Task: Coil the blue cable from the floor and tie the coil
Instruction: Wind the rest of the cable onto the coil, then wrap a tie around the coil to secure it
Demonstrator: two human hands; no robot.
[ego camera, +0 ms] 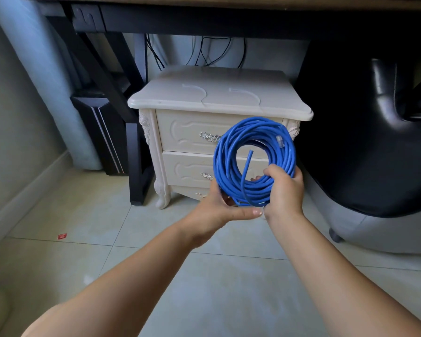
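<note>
The blue cable (231, 147) is gathered into a round coil of many turns, held up off the tiled floor (136, 239) in front of a cream two-drawer nightstand (180, 132), so that the coil's open middle frames part of the lower drawer. The right hand (284, 188) grips the coil at its lower right, fingers wrapped through the ring and closed firmly around the bundle of strands, with the thumb lying over the front. The left hand (219, 210) sits below and to the left of the coil, palm turned up, cupping the bottom of the loop; its thumb stretches out rightward under the bundle toward the right wrist, and its fingers curl up behind the strands, though how tightly they press on the cable is hard to make out from this angle. One loose end of the cable rises from the bottom of the coil, between the two hands, and stands up inside the ring, ending in a bare tip near the centre. A clear plastic connector (280, 140) shows on the upper right arc of the coil, lying against the outer turns. Above the nightstand runs a dark desk (204, 18) with thin black wires hanging behind it, and a black chair (384, 132) stands at the right. A small red scrap (62, 236) lies on the tiles well to the left.
</note>
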